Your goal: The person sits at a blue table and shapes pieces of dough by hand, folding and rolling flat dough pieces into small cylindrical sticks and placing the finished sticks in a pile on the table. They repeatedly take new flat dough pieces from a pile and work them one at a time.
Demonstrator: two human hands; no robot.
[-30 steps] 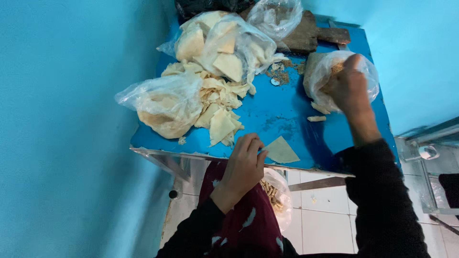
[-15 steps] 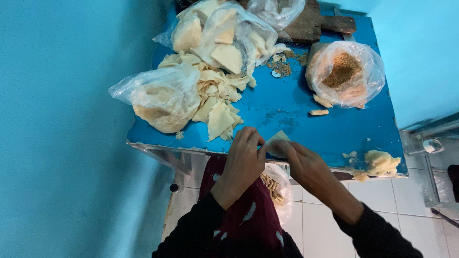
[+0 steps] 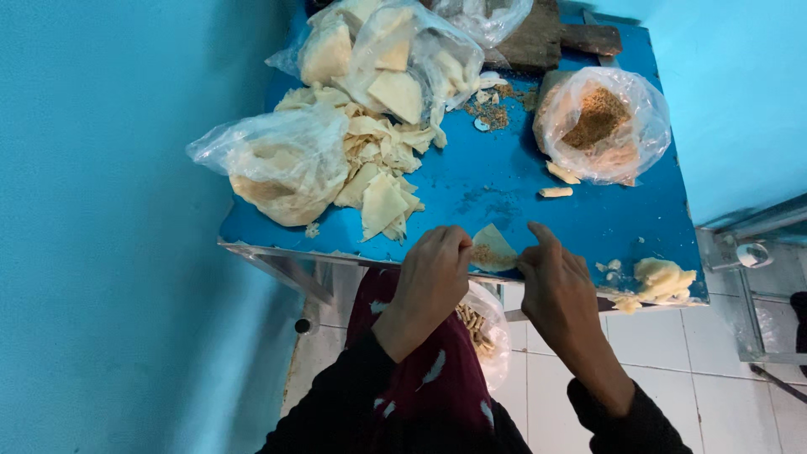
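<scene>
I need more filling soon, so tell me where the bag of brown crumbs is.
The bag of brown crumbs sits at the blue table's far right, beyond the right hand, beside the dark wooden board.

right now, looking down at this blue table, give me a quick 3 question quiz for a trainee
1. True or false: both hands are at the small triangular dough sheet on the near edge of the blue table.
2. Multiple choice: the open bag of brown crumbly filling lies toward which hand's side? A) left B) right C) under the table
3. Fill in: the loose pile of pale dough sheets lies between two clear plastic ____.

Key:
1. True: the left hand and the right hand both pinch at the sheet, which carries a little brown filling.
2. B
3. bags
</scene>
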